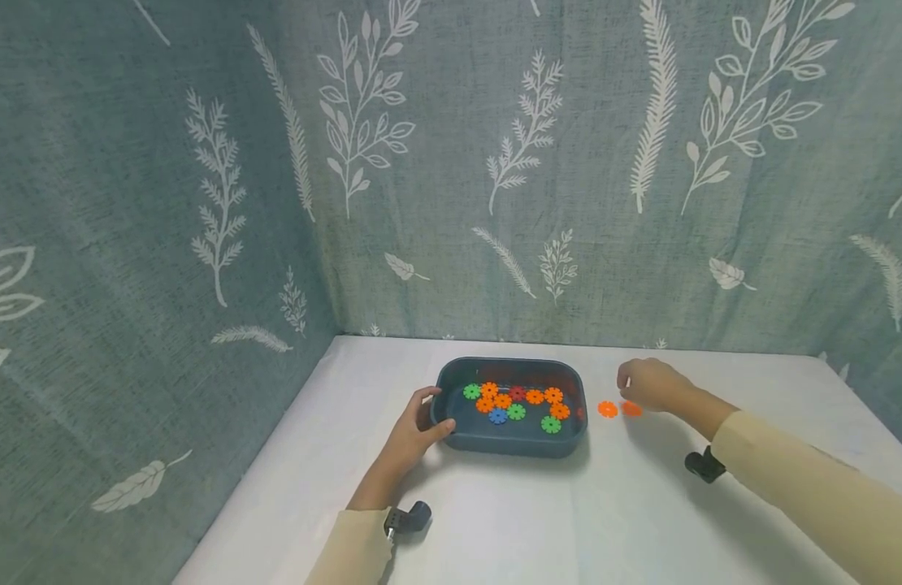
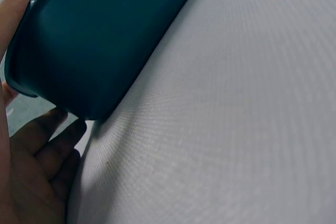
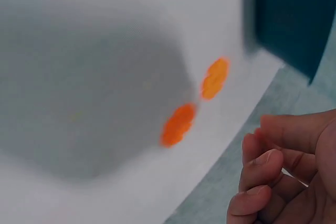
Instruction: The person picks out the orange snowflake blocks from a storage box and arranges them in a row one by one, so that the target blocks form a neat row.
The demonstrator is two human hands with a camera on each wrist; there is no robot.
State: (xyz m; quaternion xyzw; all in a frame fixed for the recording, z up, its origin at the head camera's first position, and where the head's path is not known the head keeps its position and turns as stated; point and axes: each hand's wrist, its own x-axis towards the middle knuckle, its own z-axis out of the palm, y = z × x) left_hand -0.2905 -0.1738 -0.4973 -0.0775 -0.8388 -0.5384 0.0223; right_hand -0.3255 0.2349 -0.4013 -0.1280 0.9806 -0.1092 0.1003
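Note:
A dark teal plastic tray (image 1: 509,445) stands on the white table, with several notched plastic discs lying inside it. My left hand (image 1: 416,431) grips the tray's left end; its thumb (image 2: 13,17) lies along the rim and its other fingers reach the outer wall near the base. To the right of the tray, my right hand (image 1: 654,383) hovers over two orange notched discs, one nearer the tray (image 3: 215,78) and one farther off (image 3: 178,125). Its fingers (image 3: 262,166) are loosely curled, thumb close to the index fingertip, and no disc shows between them.
Inside the tray, orange discs (image 1: 502,401) mix with green discs (image 1: 551,424), a blue disc (image 1: 498,416) and a red disc (image 1: 518,393). Behind the white table (image 1: 509,520) hangs a grey-green leaf-patterned curtain (image 1: 451,244), which also runs along the left side.

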